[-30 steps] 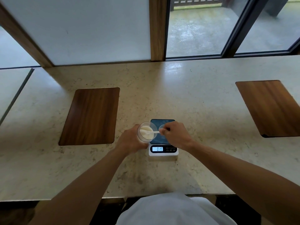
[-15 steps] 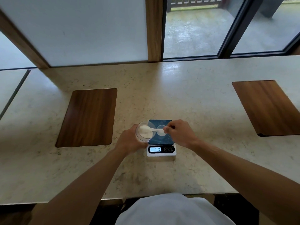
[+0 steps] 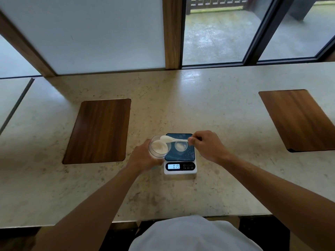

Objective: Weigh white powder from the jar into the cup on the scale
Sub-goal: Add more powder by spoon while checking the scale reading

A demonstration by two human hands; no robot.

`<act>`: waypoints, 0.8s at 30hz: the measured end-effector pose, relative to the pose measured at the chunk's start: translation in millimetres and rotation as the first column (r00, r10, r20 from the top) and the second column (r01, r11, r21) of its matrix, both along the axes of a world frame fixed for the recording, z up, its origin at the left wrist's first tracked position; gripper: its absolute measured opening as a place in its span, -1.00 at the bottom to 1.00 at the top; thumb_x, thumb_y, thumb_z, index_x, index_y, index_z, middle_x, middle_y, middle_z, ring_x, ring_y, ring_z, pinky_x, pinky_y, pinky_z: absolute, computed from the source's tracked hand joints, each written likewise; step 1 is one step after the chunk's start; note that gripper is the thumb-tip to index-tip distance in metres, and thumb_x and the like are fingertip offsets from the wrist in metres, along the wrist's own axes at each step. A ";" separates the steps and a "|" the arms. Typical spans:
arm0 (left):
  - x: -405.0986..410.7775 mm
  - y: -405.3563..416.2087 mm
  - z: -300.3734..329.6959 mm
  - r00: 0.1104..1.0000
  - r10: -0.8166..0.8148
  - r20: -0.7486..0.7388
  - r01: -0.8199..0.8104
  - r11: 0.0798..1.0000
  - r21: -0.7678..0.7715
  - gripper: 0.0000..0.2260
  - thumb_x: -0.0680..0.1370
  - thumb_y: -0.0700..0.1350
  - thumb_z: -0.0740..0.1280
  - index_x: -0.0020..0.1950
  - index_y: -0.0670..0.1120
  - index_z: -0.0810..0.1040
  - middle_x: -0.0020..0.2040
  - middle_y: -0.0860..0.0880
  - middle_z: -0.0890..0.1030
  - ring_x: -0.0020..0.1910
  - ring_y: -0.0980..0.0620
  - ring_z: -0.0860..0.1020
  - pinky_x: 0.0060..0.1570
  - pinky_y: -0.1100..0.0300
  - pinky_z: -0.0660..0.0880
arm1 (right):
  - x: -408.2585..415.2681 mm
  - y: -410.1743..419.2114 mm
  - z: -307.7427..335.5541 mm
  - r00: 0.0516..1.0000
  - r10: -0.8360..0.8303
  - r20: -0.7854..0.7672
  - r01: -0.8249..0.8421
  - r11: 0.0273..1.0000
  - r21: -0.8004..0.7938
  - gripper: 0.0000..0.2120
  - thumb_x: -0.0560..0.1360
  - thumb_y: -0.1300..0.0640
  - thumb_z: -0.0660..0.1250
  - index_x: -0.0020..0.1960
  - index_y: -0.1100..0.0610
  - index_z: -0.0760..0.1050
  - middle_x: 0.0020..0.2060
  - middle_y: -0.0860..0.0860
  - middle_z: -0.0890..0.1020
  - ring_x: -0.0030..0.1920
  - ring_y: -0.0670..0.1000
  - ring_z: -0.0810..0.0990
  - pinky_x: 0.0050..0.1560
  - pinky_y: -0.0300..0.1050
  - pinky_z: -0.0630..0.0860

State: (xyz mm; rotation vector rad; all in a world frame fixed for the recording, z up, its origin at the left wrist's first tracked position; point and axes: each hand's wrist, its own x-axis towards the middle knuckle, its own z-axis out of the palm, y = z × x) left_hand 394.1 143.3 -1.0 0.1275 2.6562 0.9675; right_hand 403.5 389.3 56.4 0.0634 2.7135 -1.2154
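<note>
Two hands are working over the tabletop [image 3: 217, 98]. Left hand [image 3: 143, 158] is wrapping closed around a clear jar [image 3: 159, 146], tilting it so the powder [image 3: 158, 146] inside is showing. Right hand [image 3: 206, 145] is pinching the handle of a white spoon [image 3: 172, 139], whose bowl is sitting at the jar's rim. Between the hands, a small cup [image 3: 181, 146] is standing on the scale [image 3: 180, 154], just below the spoon handle; the display is glowing near the left hand's knuckles.
</note>
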 end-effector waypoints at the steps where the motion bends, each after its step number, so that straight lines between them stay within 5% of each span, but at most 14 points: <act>1: 0.6 -0.7 0.5 1.000 0.008 0.001 -0.008 1.000 0.002 -0.24 0.33 0.13 0.61 0.46 0.09 0.40 0.27 0.07 0.62 0.15 0.05 0.59 0.18 0.11 0.54 | 0.1 1.7 -0.7 1.000 -0.003 -0.003 0.003 1.000 0.002 -0.76 0.59 0.12 0.30 -0.16 0.17 0.65 -0.46 -0.08 0.52 -0.46 -0.13 0.38 -0.44 -0.32 0.24; 12: 12.6 -15.6 0.6 0.995 0.097 0.015 -0.098 0.995 0.033 -0.27 0.30 0.09 0.64 0.41 0.03 0.48 0.25 0.04 0.64 0.18 0.01 0.60 0.16 0.12 0.51 | 0.2 15.6 -20.8 0.995 -0.098 0.016 0.098 0.995 0.004 -0.74 0.58 0.07 0.30 -0.19 0.14 0.66 -0.38 0.08 0.63 -0.42 -0.03 0.46 -0.41 -0.19 0.34; 16: 16.0 -18.3 0.9 0.996 0.079 0.038 -0.080 0.996 0.028 -0.27 0.31 0.10 0.64 0.42 0.03 0.47 0.25 0.04 0.64 0.20 -0.01 0.60 0.26 -0.04 0.54 | 0.9 21.2 -32.5 0.988 -0.145 0.058 0.143 0.989 0.031 -0.75 0.58 0.07 0.30 -0.17 0.14 0.67 -0.41 0.01 0.60 -0.42 -0.05 0.47 -0.40 -0.19 0.34; 24: 18.4 -22.4 2.1 0.992 0.115 0.053 -0.115 0.993 0.000 -0.22 0.28 0.10 0.63 0.44 0.05 0.44 0.23 0.05 0.64 0.19 -0.02 0.60 0.23 -0.04 0.55 | 1.1 23.5 -48.9 0.974 -0.193 0.115 0.184 0.979 0.087 -0.76 0.58 0.09 0.32 -0.17 0.16 0.67 -0.46 -0.07 0.55 -0.45 -0.10 0.45 -0.43 -0.22 0.28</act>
